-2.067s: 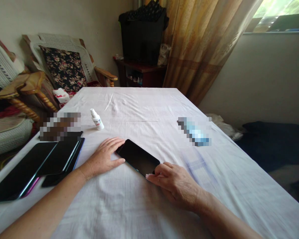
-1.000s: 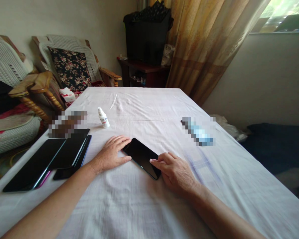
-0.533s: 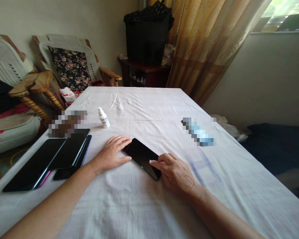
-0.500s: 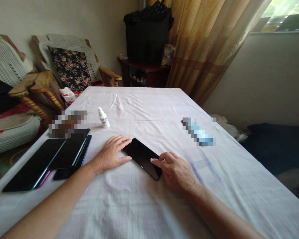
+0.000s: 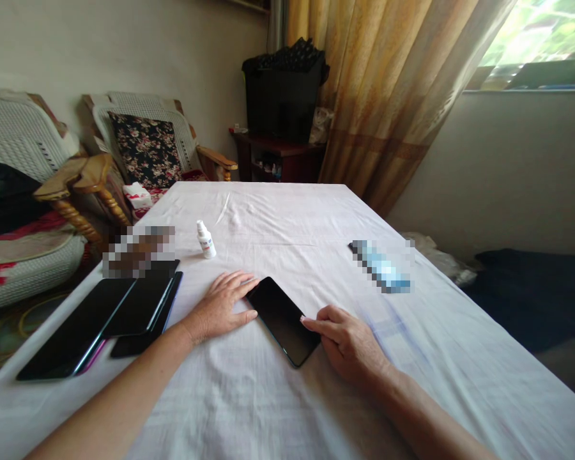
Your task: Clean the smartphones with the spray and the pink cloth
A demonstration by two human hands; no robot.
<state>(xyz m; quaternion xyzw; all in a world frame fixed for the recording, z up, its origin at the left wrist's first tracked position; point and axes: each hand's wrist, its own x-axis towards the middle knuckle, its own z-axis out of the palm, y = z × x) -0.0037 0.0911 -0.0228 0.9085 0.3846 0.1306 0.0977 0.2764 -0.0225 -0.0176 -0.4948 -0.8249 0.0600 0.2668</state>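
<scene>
A black phone (image 5: 282, 317) lies screen up on the white tablecloth (image 5: 278, 223). My left hand (image 5: 223, 305) rests flat on the cloth with fingers stretched out, touching the phone's left edge. My right hand (image 5: 347, 342) sits at the phone's right edge, its fingers curled and pressed together, the fingertip on the screen. Whether it pinches anything small is too hard to see.
Several dark phones or tablets (image 5: 103, 319) lie stacked at the left edge. A small white bottle (image 5: 206, 239) stands behind my left hand. A blurred blue item (image 5: 382, 267) lies at right. Wicker chairs (image 5: 144, 144) stand left of the table, curtain (image 5: 378, 96) behind.
My right hand has slid along the phone's right side, fingertip on the screen. The phone has turned slightly. My head has tipped back a little. The left hand stays in place.
</scene>
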